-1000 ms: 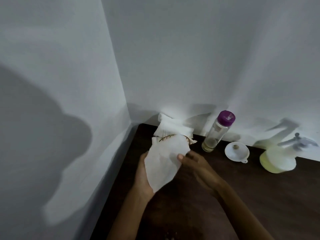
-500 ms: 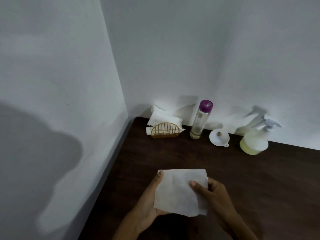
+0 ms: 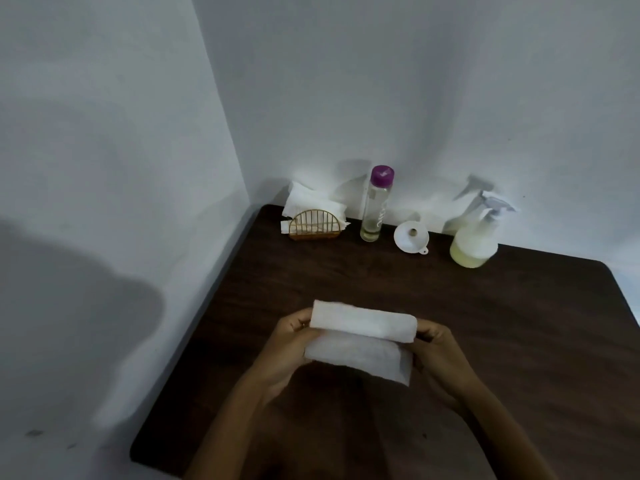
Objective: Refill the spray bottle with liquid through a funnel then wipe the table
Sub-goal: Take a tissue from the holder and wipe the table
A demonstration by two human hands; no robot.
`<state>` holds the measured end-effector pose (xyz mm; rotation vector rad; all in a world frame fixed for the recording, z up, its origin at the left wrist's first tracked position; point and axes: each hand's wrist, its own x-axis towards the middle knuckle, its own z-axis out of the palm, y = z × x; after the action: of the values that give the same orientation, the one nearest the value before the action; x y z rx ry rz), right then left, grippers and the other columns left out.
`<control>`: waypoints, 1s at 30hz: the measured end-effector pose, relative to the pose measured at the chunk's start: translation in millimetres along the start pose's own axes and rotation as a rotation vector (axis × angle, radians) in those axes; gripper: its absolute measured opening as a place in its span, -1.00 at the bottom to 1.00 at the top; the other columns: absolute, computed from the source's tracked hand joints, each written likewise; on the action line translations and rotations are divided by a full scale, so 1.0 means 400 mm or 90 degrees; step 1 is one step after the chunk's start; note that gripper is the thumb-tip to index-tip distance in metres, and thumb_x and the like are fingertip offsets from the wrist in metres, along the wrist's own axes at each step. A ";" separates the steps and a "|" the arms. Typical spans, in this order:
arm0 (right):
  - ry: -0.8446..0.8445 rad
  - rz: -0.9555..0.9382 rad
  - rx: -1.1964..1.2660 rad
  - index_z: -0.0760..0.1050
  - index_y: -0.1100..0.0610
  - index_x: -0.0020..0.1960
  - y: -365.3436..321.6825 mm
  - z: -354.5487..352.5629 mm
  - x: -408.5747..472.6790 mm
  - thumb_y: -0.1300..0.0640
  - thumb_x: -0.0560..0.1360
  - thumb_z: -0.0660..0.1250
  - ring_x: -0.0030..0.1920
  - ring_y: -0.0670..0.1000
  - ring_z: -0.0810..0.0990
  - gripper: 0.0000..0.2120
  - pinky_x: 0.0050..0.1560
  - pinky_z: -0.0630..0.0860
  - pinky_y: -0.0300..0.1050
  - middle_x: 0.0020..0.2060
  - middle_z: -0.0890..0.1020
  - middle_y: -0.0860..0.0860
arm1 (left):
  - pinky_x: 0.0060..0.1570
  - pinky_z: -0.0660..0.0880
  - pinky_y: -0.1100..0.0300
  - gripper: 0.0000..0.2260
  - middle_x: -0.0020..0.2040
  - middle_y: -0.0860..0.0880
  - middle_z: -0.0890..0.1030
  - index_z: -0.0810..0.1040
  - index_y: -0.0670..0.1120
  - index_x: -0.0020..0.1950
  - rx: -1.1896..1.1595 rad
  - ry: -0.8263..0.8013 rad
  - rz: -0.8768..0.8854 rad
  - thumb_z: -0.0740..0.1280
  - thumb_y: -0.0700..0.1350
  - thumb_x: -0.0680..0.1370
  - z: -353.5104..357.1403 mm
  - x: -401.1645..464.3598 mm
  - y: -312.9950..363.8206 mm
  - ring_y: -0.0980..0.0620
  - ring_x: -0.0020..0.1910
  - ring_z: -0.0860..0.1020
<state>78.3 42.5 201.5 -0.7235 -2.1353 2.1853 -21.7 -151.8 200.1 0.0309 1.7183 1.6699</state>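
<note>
Both hands hold a white tissue (image 3: pixel 360 342) above the near middle of the dark wooden surface (image 3: pixel 502 323); the left hand (image 3: pixel 294 344) has its grip closed on the tissue's left edge, the right hand (image 3: pixel 438 348) has its grip closed on the right edge, and the sheet is doubled over itself into a band, the upper fold lying over the lower layer. The spray bottle (image 3: pixel 476 237) stands at the back right against the wall, trigger head on and pale yellow liquid in its lower part; the white funnel (image 3: pixel 412 237) lies on the surface just to its left, apart from it, not seated in any neck. Left of the funnel stands a tall clear bottle (image 3: pixel 375 206) with a purple cap on, only a little liquid at its bottom; beyond it a gold wire holder (image 3: pixel 314 228) carries more tissues. Judging from this, the refill looks finished and the tools set aside; the wiping appears not yet begun, since the tissue is off the surface and being folded into a pad.
</note>
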 end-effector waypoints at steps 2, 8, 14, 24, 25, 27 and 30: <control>0.001 -0.009 -0.007 0.64 0.19 -0.06 0.016 -0.017 -0.017 0.35 0.52 0.21 0.01 0.09 0.64 -0.77 0.05 0.55 0.11 -0.06 0.70 0.06 | -0.13 0.58 0.11 -0.77 0.06 -0.10 0.65 0.68 -0.04 -0.12 -0.021 -0.005 -0.009 0.26 -0.27 0.54 0.023 -0.020 -0.009 -0.07 0.03 0.61; -0.023 -0.060 0.031 0.53 0.22 -0.38 0.056 -0.054 -0.061 0.49 0.48 0.18 0.08 0.06 0.61 -0.65 -0.23 0.60 -0.11 0.06 0.65 0.07 | -0.19 0.58 0.16 -0.61 0.01 -0.08 0.70 0.69 -0.10 -0.02 -0.115 0.004 -0.035 0.08 -0.03 0.64 0.071 -0.059 -0.043 0.00 -0.06 0.66; -0.021 -0.090 -0.070 0.59 0.19 -0.17 0.070 -0.096 -0.073 0.44 0.51 0.14 0.11 -0.15 0.56 -0.70 -0.15 0.56 -0.27 0.11 0.59 -0.10 | -0.08 0.59 0.15 -0.77 0.06 0.04 0.68 0.59 0.10 0.11 0.049 0.054 0.063 0.37 -0.18 0.52 0.102 -0.060 -0.068 0.04 0.04 0.63; -0.280 -0.006 -0.140 0.50 0.04 0.23 0.040 -0.071 -0.077 0.09 0.42 0.40 0.10 -0.10 0.61 -0.62 0.02 0.56 -0.19 0.11 0.63 -0.06 | 0.07 0.57 0.17 -0.74 0.11 0.05 0.64 0.54 0.09 0.19 0.233 -0.165 0.122 0.32 -0.18 0.56 0.118 -0.071 -0.032 0.12 0.07 0.62; -0.294 0.013 -0.147 0.53 0.08 0.19 0.046 -0.062 -0.079 0.10 0.42 0.42 0.08 -0.06 0.63 -0.66 0.03 0.57 -0.15 0.08 0.65 -0.02 | 0.06 0.57 0.19 -0.74 0.10 0.03 0.65 0.54 0.08 0.20 0.237 -0.173 0.124 0.32 -0.19 0.56 0.118 -0.071 -0.031 0.11 0.07 0.62; -0.278 0.027 -0.152 0.58 0.12 0.06 0.063 -0.049 -0.083 0.13 0.44 0.40 0.01 0.00 0.66 -0.79 0.07 0.57 -0.03 -0.01 0.69 0.04 | 0.01 0.57 0.24 -0.76 0.05 0.00 0.68 0.54 0.07 0.20 0.222 -0.175 0.122 0.31 -0.18 0.57 0.115 -0.072 -0.027 0.10 0.04 0.64; -0.194 0.055 -0.114 0.61 0.12 -0.05 0.089 -0.041 -0.094 0.08 0.41 0.42 -0.07 0.03 0.65 -0.84 0.02 0.53 0.01 -0.09 0.69 0.06 | 0.09 0.54 0.16 -0.82 0.07 0.04 0.67 0.55 0.13 0.15 0.168 -0.076 0.113 0.30 -0.06 0.57 0.113 -0.060 -0.039 0.11 0.06 0.62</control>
<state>128.4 43.3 180.3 -0.5251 -2.5162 2.2990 25.7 -127.4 202.5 0.4096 1.8764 1.5178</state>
